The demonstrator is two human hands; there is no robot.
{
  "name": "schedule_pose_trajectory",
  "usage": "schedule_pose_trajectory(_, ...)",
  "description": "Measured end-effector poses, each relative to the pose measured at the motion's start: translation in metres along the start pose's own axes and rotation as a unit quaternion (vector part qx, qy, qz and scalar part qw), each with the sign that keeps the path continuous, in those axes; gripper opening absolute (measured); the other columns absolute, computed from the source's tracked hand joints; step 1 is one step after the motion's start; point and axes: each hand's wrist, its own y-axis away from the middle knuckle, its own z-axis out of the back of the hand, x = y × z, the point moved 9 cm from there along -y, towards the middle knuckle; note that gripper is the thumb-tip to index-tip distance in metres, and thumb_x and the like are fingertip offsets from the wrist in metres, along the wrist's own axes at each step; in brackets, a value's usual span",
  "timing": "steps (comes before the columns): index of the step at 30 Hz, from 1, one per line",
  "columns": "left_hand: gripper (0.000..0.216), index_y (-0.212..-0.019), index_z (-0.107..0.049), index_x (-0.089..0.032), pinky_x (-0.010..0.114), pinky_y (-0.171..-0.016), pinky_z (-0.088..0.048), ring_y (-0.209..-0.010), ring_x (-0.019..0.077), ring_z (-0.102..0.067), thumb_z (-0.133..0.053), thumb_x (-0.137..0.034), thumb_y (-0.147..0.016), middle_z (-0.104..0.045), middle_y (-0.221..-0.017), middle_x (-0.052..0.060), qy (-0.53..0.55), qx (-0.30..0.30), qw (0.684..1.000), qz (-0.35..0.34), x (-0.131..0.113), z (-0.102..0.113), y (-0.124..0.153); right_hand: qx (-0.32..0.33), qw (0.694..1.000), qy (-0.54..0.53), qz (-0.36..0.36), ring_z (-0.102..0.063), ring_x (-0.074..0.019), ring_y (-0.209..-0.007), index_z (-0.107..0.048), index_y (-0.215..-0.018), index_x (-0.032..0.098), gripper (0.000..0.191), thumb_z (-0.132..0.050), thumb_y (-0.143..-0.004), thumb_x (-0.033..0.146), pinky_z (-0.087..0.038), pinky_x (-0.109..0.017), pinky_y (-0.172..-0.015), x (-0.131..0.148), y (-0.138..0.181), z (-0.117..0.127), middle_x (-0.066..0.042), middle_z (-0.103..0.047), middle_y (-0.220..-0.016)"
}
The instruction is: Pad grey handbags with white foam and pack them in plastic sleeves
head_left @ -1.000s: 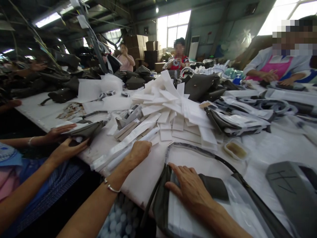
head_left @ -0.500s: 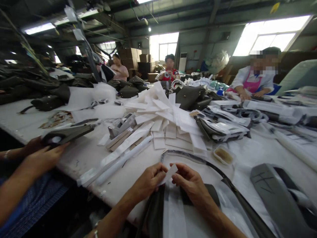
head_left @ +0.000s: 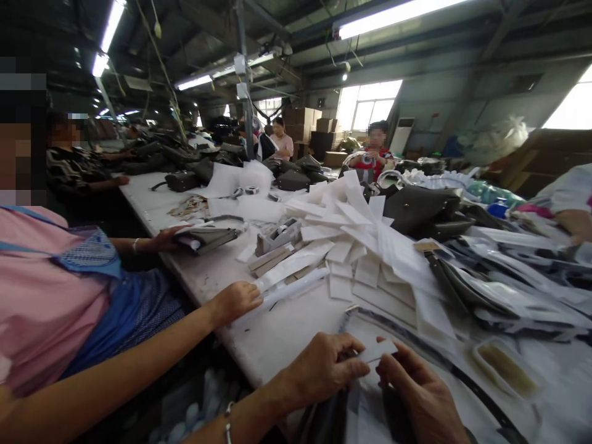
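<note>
Between my two hands is a small white strip [head_left: 380, 351], pale and flat, perhaps paper or tape. My left hand [head_left: 326, 365] pinches its left end between thumb and fingers. At the other end, my right hand [head_left: 419, 390] has thumb and fingertips closed on it. Beneath my hands lies a dark bag [head_left: 330, 412], partly covered by clear plastic and largely hidden by my wrists. A long dark strap [head_left: 456, 370] curves out from it across the table to the right.
A co-worker's hand [head_left: 238, 302] rests at long white wrapped strips [head_left: 296, 265] on my left; their other hand holds a dark bag piece [head_left: 206, 237]. White sheets [head_left: 356, 246] are heaped ahead. On the right are a plastic tub [head_left: 506, 369] and wrapped dark bags [head_left: 504, 277].
My view has swung left, so things sit further right. The co-worker's near hand has moved from the dark bag piece to the long white strips. Both my hands still pinch the small strip.
</note>
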Motion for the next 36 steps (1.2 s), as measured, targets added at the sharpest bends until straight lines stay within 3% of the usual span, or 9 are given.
schedule_pose_trajectory(6,0.049,-0.104,-0.068,-0.012,0.023,-0.055,-0.048,-0.058,0.0122,-0.061,-0.069,-0.052,-0.076,-0.072,-0.086,0.008,0.155,0.024,0.987,0.035,0.021,-0.009,-0.008,0.003,0.999,0.03,-0.011,-0.064,-0.0208,-0.068,-0.076,-0.093,0.02,0.054,-0.084,-0.057,0.059,-0.055,-0.027,-0.063,-0.005,-0.002,0.006,-0.004,-0.072,-0.074)
schedule_pose_trajectory(13,0.043,-0.103,-0.073,-0.016,0.026,-0.071,-0.049,-0.083,0.0192,-0.067,-0.072,-0.05,-0.077,-0.075,-0.091,0.005,0.064,-0.033,0.997,-0.012,0.001,-0.003,0.002,0.055,0.996,0.074,0.014,-0.066,-0.023,-0.07,-0.077,-0.095,0.022,0.053,-0.084,-0.056,0.057,-0.057,-0.029,-0.067,0.004,0.001,-0.009,-0.006,-0.074,-0.082)
schedule_pose_trajectory(21,0.055,-0.1,-0.069,-0.01,0.028,-0.066,-0.052,-0.073,0.0185,-0.069,-0.076,-0.057,-0.07,-0.072,-0.087,0.01,0.192,0.016,0.98,0.039,0.015,-0.011,-0.008,0.063,0.998,-0.001,0.018,-0.066,-0.0213,-0.07,-0.075,-0.089,0.02,0.042,-0.086,-0.061,0.049,-0.055,-0.03,-0.063,-0.001,-0.001,-0.012,-0.007,-0.073,-0.083)
schedule_pose_trajectory(28,0.043,-0.1,-0.066,-0.012,0.026,-0.07,-0.05,-0.081,0.0174,-0.067,-0.073,-0.049,-0.079,-0.073,-0.09,0.007,0.157,0.023,0.987,0.033,0.011,-0.01,-0.005,0.084,0.995,-0.048,0.034,-0.061,-0.015,-0.063,-0.073,-0.091,0.019,0.036,-0.084,-0.067,0.042,-0.051,-0.028,-0.063,0.029,0.017,-0.033,-0.001,-0.069,-0.075)
schedule_pose_trajectory(36,0.044,-0.105,-0.068,-0.013,0.026,-0.074,-0.052,-0.089,0.0195,-0.069,-0.07,-0.051,-0.082,-0.074,-0.098,0.01,0.166,0.057,0.982,0.064,0.017,-0.011,-0.009,0.089,0.992,-0.08,0.027,-0.063,-0.0165,-0.07,-0.071,-0.093,0.018,0.036,-0.085,-0.068,0.041,-0.051,-0.029,-0.065,0.023,0.014,-0.032,-0.002,-0.071,-0.08)
